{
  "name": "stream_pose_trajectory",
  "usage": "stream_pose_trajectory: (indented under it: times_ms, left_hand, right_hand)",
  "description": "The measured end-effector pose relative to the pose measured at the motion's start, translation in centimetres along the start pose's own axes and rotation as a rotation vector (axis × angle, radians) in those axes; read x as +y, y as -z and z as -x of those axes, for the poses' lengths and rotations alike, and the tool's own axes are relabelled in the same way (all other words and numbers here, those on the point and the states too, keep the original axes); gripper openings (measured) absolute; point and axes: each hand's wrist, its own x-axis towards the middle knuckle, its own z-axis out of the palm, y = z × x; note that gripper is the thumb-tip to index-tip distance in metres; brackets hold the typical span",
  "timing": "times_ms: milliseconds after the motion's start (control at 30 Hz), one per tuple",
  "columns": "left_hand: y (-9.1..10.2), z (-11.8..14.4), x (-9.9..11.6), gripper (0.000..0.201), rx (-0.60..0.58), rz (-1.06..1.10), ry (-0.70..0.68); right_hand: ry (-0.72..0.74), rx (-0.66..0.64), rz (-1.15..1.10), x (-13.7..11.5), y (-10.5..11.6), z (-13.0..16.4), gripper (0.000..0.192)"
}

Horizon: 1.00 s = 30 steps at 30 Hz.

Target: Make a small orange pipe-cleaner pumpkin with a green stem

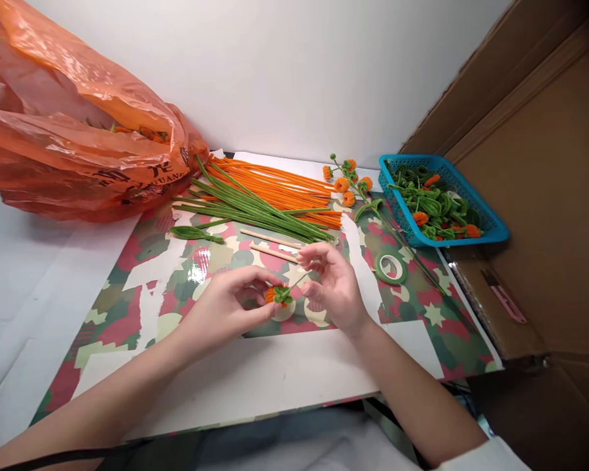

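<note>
My left hand pinches a small orange pipe-cleaner flower with a green calyx over the patterned mat. My right hand holds the thin green stem that runs up and to the right from that flower, fingers curled around it. Both hands meet above the mat's middle. Behind them lie two wooden sticks, a bundle of green pipe cleaners and a bundle of orange pipe cleaners.
A crumpled orange plastic bag fills the back left. A finished flower branch and a roll of green tape lie at right, by a blue basket of green and orange pieces. Cardboard stands along the right.
</note>
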Motion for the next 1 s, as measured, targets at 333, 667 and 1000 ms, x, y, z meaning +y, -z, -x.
stream_pose_trajectory:
  times_ms: [333, 667, 1000]
  left_hand:
    - [-0.1, 0.8, -0.3, 0.017, 0.303, -0.352, -0.408]
    - [-0.4, 1.1, 0.2, 0.029, 0.461, -0.523, -0.737]
    - [-0.6, 1.3, -0.3, 0.041, 0.396, -0.367, -0.761]
  right_hand:
    - [0.334, -0.073, 0.397, 0.1, -1.0, 0.3, 0.007]
    - [0.437, 0.013, 0.439, -0.3, -1.4, 0.7, 0.010]
    - [0.485, 0.048, 0.396, -0.4, -2.0, 1.1, 0.012]
